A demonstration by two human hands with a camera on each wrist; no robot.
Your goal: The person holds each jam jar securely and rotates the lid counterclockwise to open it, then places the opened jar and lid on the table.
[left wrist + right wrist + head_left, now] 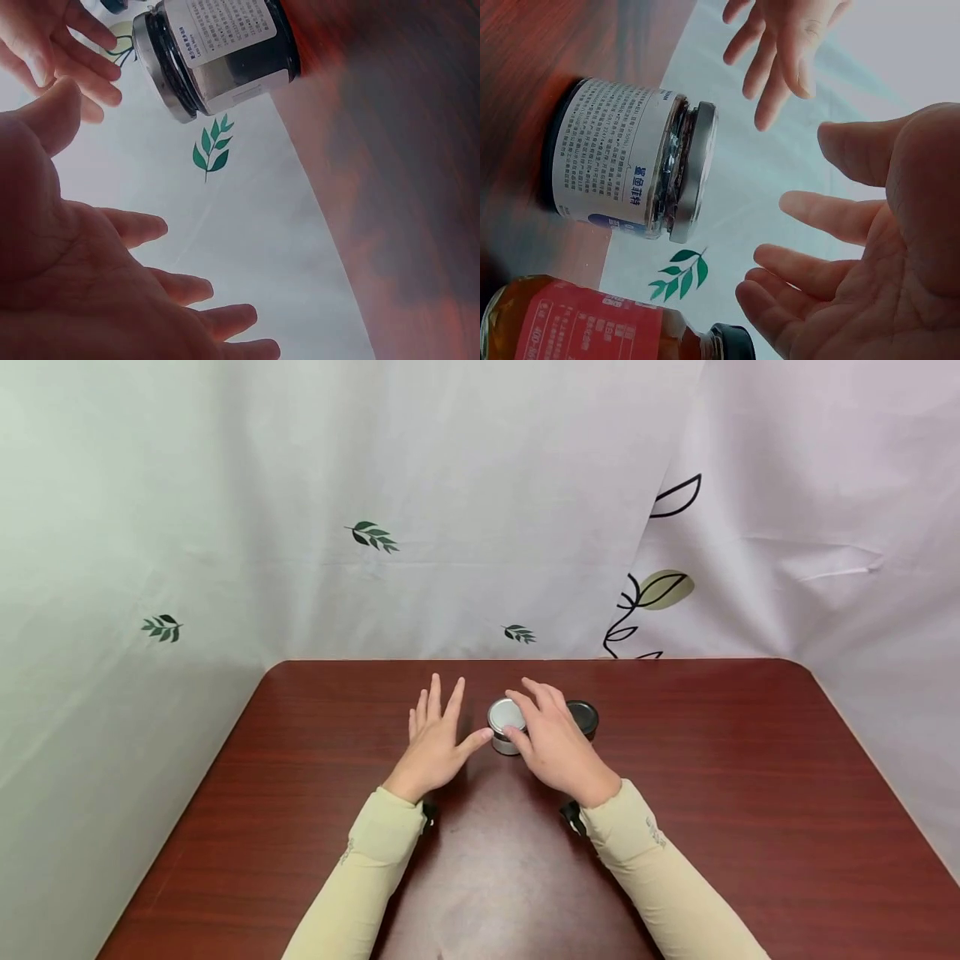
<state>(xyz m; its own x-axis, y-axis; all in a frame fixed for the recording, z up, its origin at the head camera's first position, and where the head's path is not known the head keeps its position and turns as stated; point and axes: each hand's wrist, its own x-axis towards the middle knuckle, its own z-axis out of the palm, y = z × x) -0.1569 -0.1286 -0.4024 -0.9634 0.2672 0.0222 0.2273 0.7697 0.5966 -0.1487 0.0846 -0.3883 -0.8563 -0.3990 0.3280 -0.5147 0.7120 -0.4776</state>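
A glass jar (615,154) with a silver lid (507,715) and a printed white label stands upright on the table. My left hand (434,745) is at its left side, fingers spread and holding nothing; its thumb points toward the jar. Close to the jar's right side is my right hand (557,743), its fingers loosely extended and its palm facing the lid. The right wrist view shows a gap between that hand and the jar. Beyond the right hand stands a bottle (592,322) with a red label and dark cap, partly hidden by the hand in the head view.
The reddish-brown wooden table (712,793) has rounded far corners. Pale cloth (465,468) with leaf prints hangs behind it and along both sides. Both forearms wear light yellow sleeves, with a small black device (573,818) under the right wrist.
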